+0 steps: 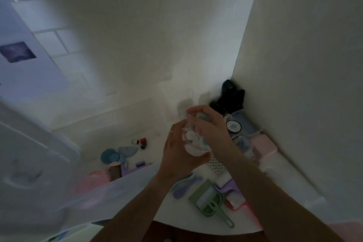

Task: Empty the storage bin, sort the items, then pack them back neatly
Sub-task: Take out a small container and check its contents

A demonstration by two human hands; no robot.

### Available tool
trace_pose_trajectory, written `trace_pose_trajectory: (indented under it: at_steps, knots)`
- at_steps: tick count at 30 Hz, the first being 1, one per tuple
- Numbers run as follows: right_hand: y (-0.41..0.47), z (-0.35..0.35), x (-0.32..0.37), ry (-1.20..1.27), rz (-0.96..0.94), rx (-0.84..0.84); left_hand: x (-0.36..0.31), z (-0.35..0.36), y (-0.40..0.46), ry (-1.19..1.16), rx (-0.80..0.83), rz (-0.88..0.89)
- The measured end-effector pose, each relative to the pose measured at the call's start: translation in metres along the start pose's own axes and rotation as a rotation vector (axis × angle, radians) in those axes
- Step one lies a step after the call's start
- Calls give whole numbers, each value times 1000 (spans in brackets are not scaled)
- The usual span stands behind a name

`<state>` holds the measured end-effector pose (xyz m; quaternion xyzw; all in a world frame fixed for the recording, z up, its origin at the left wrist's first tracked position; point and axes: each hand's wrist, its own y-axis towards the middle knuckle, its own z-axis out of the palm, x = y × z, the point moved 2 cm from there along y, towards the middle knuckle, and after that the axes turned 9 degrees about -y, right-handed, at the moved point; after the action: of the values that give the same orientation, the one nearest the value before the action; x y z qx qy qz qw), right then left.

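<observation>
Two bare hands meet above a white tabletop and share one small clear plastic container (193, 139), blurred, with pale blue and white contents. The left hand (176, 153) cups it from below and the left, fingers curled round its base. The right hand (208, 124) grips over its top, fingers curled down. The container's long axis runs roughly from the left palm up toward the right fingers. It is raised above the tabletop, left of a white perforated basket (216, 165). A translucent storage bin (59, 192) sits well left of the basket, nearer the left hand. Sorted items, including a green dustpan and brush (210, 200), lie below the basket.
</observation>
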<state>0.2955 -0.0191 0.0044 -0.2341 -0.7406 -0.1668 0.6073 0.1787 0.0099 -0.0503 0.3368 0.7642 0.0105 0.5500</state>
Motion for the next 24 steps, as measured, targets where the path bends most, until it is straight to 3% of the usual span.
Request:
trace_pose_trajectory:
  at_steps: [5, 7, 9, 12, 17, 20, 24]
  knots:
    - [-24, -5, 3, 86, -84, -146, 4, 8, 0, -52, 36, -28]
    - [-31, -13, 2, -14, -132, -252, 7, 20, -2, -102, 67, -84]
    - [-29, -25, -14, -153, -169, -193, 7, 36, -6, -165, 101, -120]
    - [-29, -57, -41, -224, -92, -181, -2, 67, -13, -179, 152, -123]
    - [-52, -112, -87, -338, -15, -340, -3, 125, -29, -166, 254, -173]
    - [-61, -171, -151, -337, 201, -484, -1, 157, -40, -212, 317, -217]
    - [-53, -269, -254, -486, 668, -665, 7, 196, -43, -190, 410, -252]
